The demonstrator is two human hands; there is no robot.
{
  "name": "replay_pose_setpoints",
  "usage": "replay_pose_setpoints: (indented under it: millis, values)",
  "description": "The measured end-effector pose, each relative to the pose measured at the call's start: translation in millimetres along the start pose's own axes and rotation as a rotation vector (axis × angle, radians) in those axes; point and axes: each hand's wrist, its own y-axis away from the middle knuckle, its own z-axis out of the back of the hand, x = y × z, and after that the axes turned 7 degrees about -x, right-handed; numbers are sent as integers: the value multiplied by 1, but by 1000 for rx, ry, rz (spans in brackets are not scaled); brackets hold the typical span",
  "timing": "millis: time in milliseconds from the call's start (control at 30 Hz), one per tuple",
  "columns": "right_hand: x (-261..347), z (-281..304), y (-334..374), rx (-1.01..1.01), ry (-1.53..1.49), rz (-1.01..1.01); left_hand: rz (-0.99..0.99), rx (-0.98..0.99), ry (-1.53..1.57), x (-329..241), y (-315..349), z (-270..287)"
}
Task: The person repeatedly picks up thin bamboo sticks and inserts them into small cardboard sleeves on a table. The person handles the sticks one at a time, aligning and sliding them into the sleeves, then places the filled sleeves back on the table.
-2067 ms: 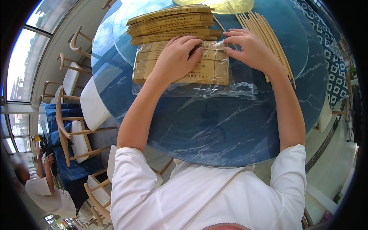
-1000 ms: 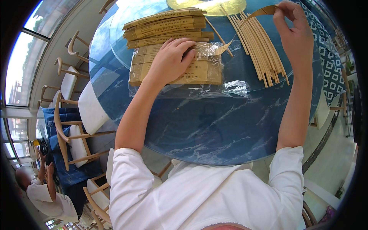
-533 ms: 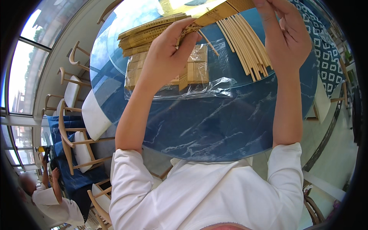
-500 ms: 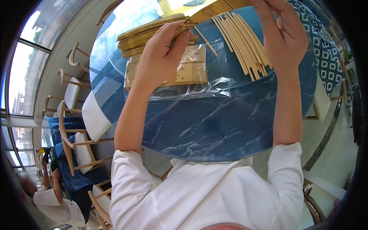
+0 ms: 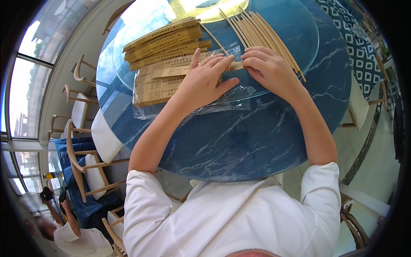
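A long brown printed paper chopstick sleeve (image 5: 171, 71) lies across a plastic-wrapped stack of brown sleeves (image 5: 156, 92). Over its middle rests my left hand (image 5: 205, 77), open, fingers stretched out and thumb apart. The fingers of my right hand (image 5: 272, 70) are closed on the right end of that sleeve, near the left fingertips. Beyond the stack, several filled-looking brown sleeves (image 5: 165, 40) lie in a loose pile. A bundle of bare wooden chopsticks (image 5: 267, 36) is beyond my right hand, and one single chopstick (image 5: 212, 37) lies between pile and bundle.
The round blue marble-patterned table (image 5: 239, 145) carries a glass turntable (image 5: 314, 43) with a yellow disc (image 5: 209, 10). Wooden chairs with white seats (image 5: 105, 132) stand at the left. A patterned cloth (image 5: 357, 55) hangs at the right. Another person (image 5: 77, 235) is at the lower left.
Both hands have come down and together from where they held a sleeve stretched up at the far side. The sleeve now lies on the wrapped stack, and the left hand has opened over it.
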Motion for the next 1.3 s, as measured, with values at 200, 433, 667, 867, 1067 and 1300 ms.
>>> replay_pose_setpoints:
  millis: [200,433,667,867,1067,1300]
  values:
    - [-8,-5,10,-77,112,-155,-49,-99,91,12,-17,-27]
    - [-23,-34,6,-45,361,-238,7,-105,182,10,-18,-30]
    - [-19,-43,1,-52,376,-283,76,-84,334,12,-20,-22]
    - [-17,-41,1,-60,378,-258,283,-57,503,12,-21,-18]
    - [-23,-12,-10,-287,206,-375,369,-48,543,12,-21,-20]
    - [-83,90,35,-768,-577,-688,425,11,562,9,-20,-15]
